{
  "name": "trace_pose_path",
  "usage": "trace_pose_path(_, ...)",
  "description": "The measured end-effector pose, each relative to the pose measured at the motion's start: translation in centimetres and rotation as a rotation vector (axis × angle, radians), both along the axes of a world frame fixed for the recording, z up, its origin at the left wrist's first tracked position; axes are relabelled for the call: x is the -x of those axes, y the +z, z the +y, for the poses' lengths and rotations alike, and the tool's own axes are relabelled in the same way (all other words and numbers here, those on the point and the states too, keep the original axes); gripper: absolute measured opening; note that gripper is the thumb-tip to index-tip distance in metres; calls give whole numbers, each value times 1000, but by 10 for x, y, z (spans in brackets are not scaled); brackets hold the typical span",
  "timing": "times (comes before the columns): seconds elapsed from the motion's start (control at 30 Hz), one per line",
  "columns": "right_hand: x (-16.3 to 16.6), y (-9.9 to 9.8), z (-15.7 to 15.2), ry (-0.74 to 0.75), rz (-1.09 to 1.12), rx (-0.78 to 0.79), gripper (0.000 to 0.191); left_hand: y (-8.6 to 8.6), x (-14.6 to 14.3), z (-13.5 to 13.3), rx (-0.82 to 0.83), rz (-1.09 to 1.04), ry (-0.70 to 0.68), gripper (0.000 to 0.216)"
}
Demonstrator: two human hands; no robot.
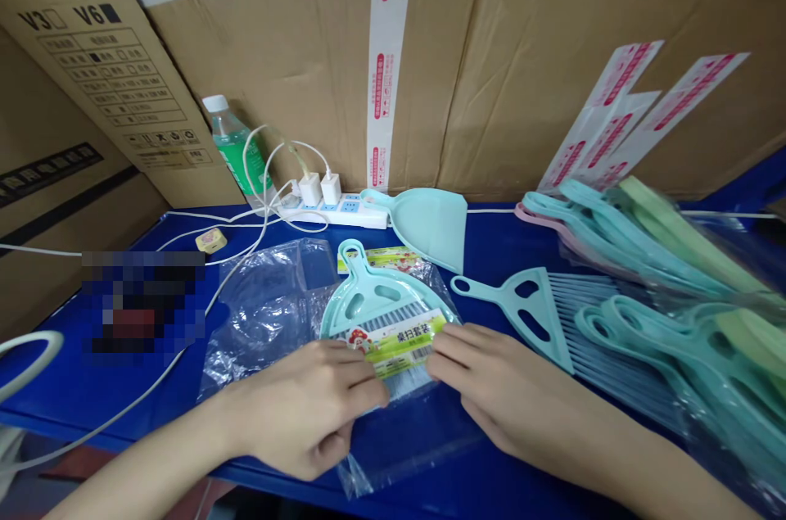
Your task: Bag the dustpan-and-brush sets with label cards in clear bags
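A light teal dustpan (340,309) lies in front of me with a small brush (402,382) on it, its bristles pointing toward me. Across the brush is a yellow-green printed label card (408,346). Clear plastic bag film (393,438) shows around this set and below it. My left hand (307,409) is closed at the set's left edge, its fingers curled under. At the right end of the card, my right hand (485,381) is closed with bent fingers on the set's edge. The fingertips of both hands are partly hidden.
Behind are a loose dustpan (430,225), a power strip (362,214) with chargers and cables, and a green-labelled bottle (237,147). A loose brush (521,307) and several bagged sets (675,340) lie right. Crumpled clear film (264,299) lies left. Large cartons (307,70) stand behind.
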State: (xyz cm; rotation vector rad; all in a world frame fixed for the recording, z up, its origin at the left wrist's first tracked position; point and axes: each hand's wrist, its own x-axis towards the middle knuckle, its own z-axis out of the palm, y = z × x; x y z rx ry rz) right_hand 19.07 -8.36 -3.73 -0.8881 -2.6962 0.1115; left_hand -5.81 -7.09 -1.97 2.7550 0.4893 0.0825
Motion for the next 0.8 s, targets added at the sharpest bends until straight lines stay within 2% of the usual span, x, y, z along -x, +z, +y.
trace_pose_path(0.17, -1, -3, 1, -13, -28, 19, 34, 2, 0, -1, -4, 14, -14, 37)
trace_pose_path(0.4, 0, -2, -1, -60, -9, -22, 23, -3, -2, -5, -86, -43, 82, 13)
trace_pose_path(0.8, 0, -5, 2, -107, -51, -21, 34, -2, -1, -3, -96, -23, 53, 21)
